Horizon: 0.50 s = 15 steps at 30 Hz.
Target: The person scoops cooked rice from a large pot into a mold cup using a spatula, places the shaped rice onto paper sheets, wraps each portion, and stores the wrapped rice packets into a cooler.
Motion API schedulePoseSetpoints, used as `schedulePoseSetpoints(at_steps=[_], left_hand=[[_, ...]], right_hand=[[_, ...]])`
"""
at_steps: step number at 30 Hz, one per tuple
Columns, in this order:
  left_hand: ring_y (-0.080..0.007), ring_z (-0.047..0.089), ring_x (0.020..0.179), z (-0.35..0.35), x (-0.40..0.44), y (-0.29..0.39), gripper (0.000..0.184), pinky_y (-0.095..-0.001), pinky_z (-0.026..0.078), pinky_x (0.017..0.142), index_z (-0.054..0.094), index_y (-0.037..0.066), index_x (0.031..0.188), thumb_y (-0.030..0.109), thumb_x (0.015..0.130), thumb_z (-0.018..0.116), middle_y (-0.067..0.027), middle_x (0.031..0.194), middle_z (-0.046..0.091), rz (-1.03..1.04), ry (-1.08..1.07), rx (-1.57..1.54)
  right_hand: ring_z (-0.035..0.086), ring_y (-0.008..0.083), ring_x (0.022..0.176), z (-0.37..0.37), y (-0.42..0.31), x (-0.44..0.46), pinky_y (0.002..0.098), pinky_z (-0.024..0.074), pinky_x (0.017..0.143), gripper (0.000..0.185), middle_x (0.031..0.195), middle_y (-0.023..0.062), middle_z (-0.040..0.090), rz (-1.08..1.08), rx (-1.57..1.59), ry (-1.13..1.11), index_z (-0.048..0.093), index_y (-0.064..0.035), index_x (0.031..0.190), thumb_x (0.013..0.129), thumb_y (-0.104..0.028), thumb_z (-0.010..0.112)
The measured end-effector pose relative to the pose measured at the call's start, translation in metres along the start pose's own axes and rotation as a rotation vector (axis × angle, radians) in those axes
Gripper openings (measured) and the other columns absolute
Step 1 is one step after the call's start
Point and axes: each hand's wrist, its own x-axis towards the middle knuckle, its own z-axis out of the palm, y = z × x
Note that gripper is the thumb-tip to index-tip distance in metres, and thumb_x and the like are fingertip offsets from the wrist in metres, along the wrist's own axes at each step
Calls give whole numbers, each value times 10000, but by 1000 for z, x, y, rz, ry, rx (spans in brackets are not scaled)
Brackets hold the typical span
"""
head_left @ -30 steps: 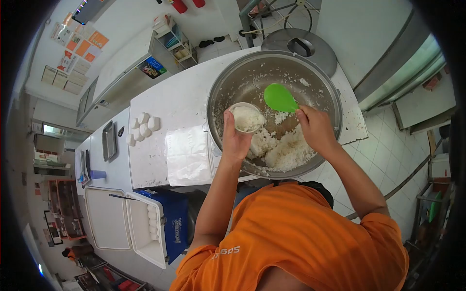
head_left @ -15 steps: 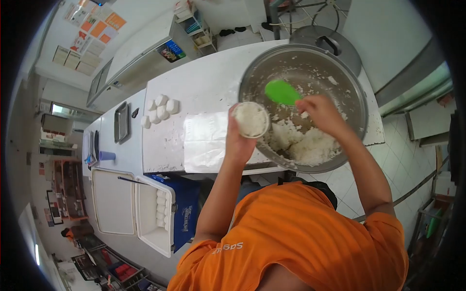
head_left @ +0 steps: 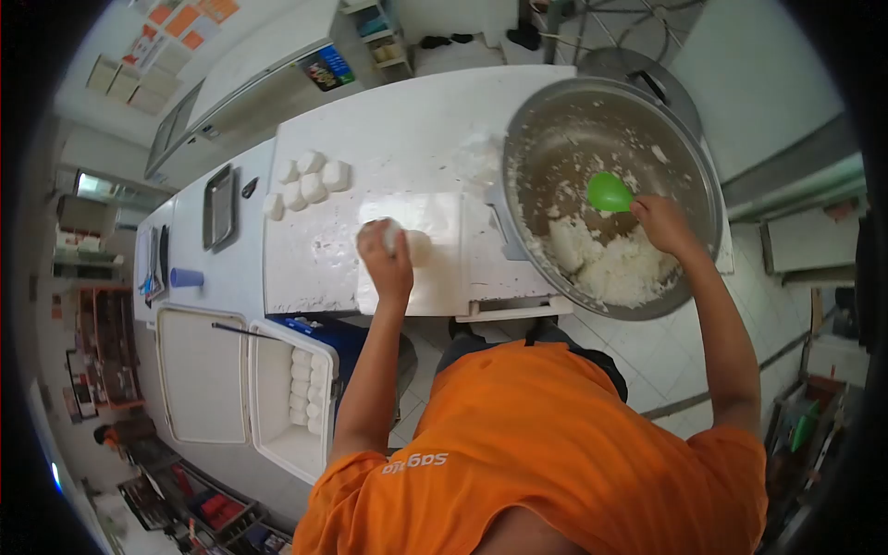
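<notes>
My left hand (head_left: 387, 257) is closed around a small white cup (head_left: 392, 237), tipped on its side above a stack of white wrapping sheets (head_left: 435, 285). A blurred lump of white rice (head_left: 418, 248) shows at the cup's mouth; whether it has come free I cannot tell. On the right, my right hand (head_left: 660, 224) grips a green rice paddle (head_left: 610, 192) by its handle. The paddle's blade is over a large metal pot (head_left: 514, 166), with cooked rice (head_left: 622, 268) heaped along its near side.
Several white wrapped portions (head_left: 313, 188) stand at the table's left. A cooler box (head_left: 264, 398) with its lid swung back holds more of them. Beyond are a metal tray (head_left: 219, 208) and a purple cup (head_left: 187, 277). A round lid (head_left: 638, 74) lies behind the pot.
My left hand has moved left from the pot's rim to the sheets and tipped the rice-filled cup. My right hand, still holding the paddle, has shifted slightly; the view has moved too.
</notes>
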Motion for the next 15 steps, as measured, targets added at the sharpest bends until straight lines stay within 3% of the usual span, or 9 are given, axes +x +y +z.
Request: schedulePoseSetpoints(at_steps=[1, 2, 3, 5, 7, 9, 12, 15], left_hand=[[-419, 541, 1209, -9, 2, 34, 305, -488, 428, 1064, 633, -25, 1225, 139, 969, 663, -259, 1292, 582, -60, 114, -174], [-386, 541, 1224, -2, -2, 69, 330, -474, 403, 1092, 592, -49, 1261, 142, 993, 610, -235, 1286, 590, -44, 159, -402], [-372, 537, 1265, 12, -12, 103, 368, -483, 385, 1114, 572, -22, 1292, 228, 1023, 601, -224, 1320, 587, -16, 132, -563], [-401, 528, 1305, 37, -25, 171, 444, -515, 399, 1094, 586, 20, 1280, 388, 1032, 604, -247, 1388, 568, 136, 49, -544], [-449, 553, 1244, 63, -27, 215, 444, -523, 437, 1049, 594, 14, 1269, 364, 1004, 659, -288, 1327, 587, 250, -3, -616], [-470, 551, 1225, 86, -35, 236, 433, -529, 440, 1030, 595, -1, 1265, 300, 973, 704, -304, 1302, 589, 230, -60, -553], [-482, 539, 1226, 89, -33, 248, 413, -535, 435, 1021, 597, -15, 1256, 243, 956, 715, -309, 1279, 591, 188, -41, -406], [-480, 532, 1226, 88, -30, 249, 394, -525, 433, 1018, 603, -23, 1241, 244, 967, 697, -306, 1263, 596, 163, -17, -319]], right_hand=[[702, 409, 807, 8, 14, -5, 520, 532, 763, 305, 852, 247, 712, -25, -82, -14, 734, 20, 854, 990, -214, 594], [713, 410, 853, 15, 15, -5, 527, 547, 770, 268, 873, 254, 717, 11, -218, -167, 740, 24, 859, 958, -184, 603], [725, 411, 899, 24, 7, 1, 535, 562, 777, 234, 893, 261, 721, 41, -349, -322, 746, 29, 865, 926, -153, 612], [722, 443, 859, 45, 0, 7, 559, 567, 747, 164, 868, 257, 716, -124, -354, -406, 743, 3, 909, 889, -102, 620], [722, 441, 854, 58, -21, 3, 535, 566, 738, 161, 834, 248, 716, -260, -268, -345, 740, 15, 848, 876, -100, 631], [711, 406, 781, 71, -23, -3, 496, 556, 702, 183, 813, 232, 716, -399, -119, -421, 731, 18, 828, 882, -135, 647], [687, 329, 712, 58, -12, 10, 459, 534, 682, 227, 793, 193, 719, -447, 218, -654, 719, 18, 842, 919, -179, 638], [667, 258, 683, 36, 6, 20, 419, 529, 687, 258, 775, 154, 721, -364, 550, -828, 706, 25, 839, 945, -200, 633]])
